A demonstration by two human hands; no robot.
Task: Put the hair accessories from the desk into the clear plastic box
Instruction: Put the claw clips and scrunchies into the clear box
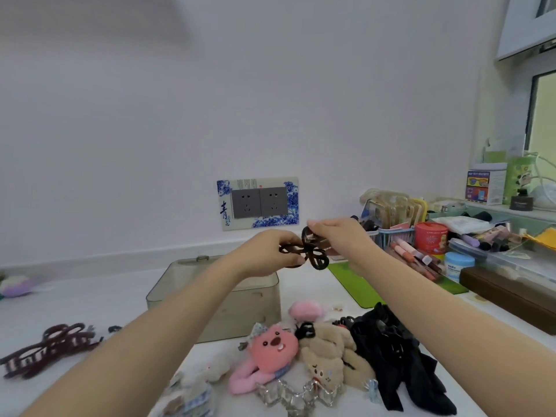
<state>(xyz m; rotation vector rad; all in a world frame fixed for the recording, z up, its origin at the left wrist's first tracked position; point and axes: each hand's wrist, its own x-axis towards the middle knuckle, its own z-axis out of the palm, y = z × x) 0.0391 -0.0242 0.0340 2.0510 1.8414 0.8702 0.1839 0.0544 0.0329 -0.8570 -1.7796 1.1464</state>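
Note:
Both my hands hold a dark brown looped hair claw (313, 254) in the air above the far right corner of the clear plastic box (258, 299). My left hand (270, 251) pinches its left loops. My right hand (337, 236) grips its upper right part. The box stands on the white desk, partly hidden by my left forearm. In front of it lies a pile of hair accessories: a pink plush clip (270, 350), a beige plush clip (328, 356), black fabric bows (400, 356), a clear claw clip (301, 392). A maroon claw clip (51, 347) lies at the left.
A green mat (361, 281) lies to the right of the box. Behind it stand a basket of cosmetics (394, 233), a red tin (430, 236), a blue jar (458, 264) and a dark wooden case (511, 293). A wall socket panel (258, 203) is behind the box. A purple plush (18, 285) sits far left.

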